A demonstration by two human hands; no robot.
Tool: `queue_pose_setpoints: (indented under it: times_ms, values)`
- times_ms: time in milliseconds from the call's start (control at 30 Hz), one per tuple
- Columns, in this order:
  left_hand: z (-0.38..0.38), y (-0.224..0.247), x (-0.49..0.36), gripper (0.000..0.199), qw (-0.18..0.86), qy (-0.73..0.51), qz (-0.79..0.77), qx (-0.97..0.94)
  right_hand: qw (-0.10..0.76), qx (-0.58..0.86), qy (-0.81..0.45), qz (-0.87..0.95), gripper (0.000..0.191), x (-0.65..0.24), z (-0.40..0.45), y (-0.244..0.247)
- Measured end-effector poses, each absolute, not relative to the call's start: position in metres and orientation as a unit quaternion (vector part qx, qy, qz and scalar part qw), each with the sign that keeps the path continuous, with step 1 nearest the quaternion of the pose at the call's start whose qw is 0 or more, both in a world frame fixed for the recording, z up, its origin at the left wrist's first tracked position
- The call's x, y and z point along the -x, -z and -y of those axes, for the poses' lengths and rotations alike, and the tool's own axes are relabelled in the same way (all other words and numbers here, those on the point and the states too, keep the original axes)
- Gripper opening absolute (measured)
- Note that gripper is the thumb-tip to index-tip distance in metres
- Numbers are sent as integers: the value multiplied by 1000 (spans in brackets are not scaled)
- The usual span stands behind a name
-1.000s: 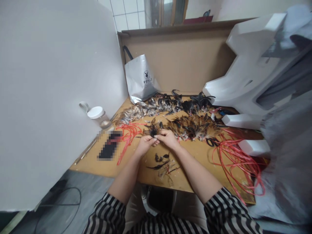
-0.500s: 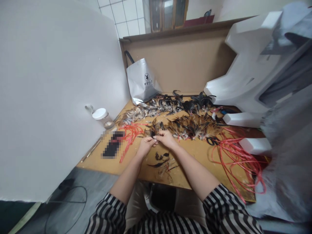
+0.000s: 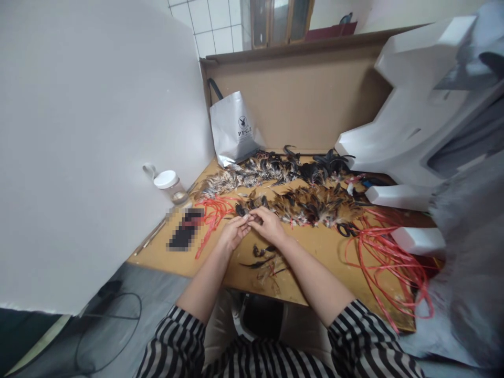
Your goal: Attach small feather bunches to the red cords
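Note:
My left hand point(image 3: 235, 232) is closed in a pinch on a small dark feather bunch point(image 3: 240, 209), whose tips stick up above the fingers. My right hand point(image 3: 268, 226) meets it fingertip to fingertip, closed too; whatever it pinches is too small to make out. Just beyond the hands lies a row of brown and black feather bunches point(image 3: 315, 205), with pale quill ends towards me. A second row of grey-white and black feathers point(image 3: 252, 170) runs behind it. Loose dark feathers and scraps point(image 3: 262, 265) lie on the table between my forearms.
Red plastic strips point(image 3: 214, 212) lie left, a larger red tangle point(image 3: 386, 252) right, beside black-handled scissors point(image 3: 346, 229). A white-lidded jar point(image 3: 169, 184), a blurred-out dark item point(image 3: 185, 231) and a silver bag point(image 3: 232, 131) stand or lie left. White foam pieces point(image 3: 417, 239) border the right side.
My right hand's fingers have curled and shifted slightly against the left fingertips. The left hand has turned a little, showing more of its fingers. The view has shifted slightly.

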State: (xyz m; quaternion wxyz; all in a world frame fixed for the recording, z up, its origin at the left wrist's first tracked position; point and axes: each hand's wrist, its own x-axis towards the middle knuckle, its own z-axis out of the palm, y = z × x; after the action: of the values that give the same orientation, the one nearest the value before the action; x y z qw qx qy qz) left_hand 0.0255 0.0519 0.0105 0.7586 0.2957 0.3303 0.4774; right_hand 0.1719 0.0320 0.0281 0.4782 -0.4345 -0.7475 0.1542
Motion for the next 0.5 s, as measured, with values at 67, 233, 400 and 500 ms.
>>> queue_pose_setpoints:
  times_ms: [67,233,400,500]
  values:
    - [-51,-7,-26,14,764,-470,-324,-300,441,443,-86,776,14,-172,-29,-29]
    - [-50,-6,-29,13,764,-456,-328,-319,410,470,-27,781,12,-173,-30,-27]
    - [-64,-16,-22,13,738,-470,-331,-354,450,480,-65,750,18,-175,-34,-25]
    - [-78,-17,-9,10,722,-541,-301,-310,465,490,-80,733,18,-177,-36,-25]
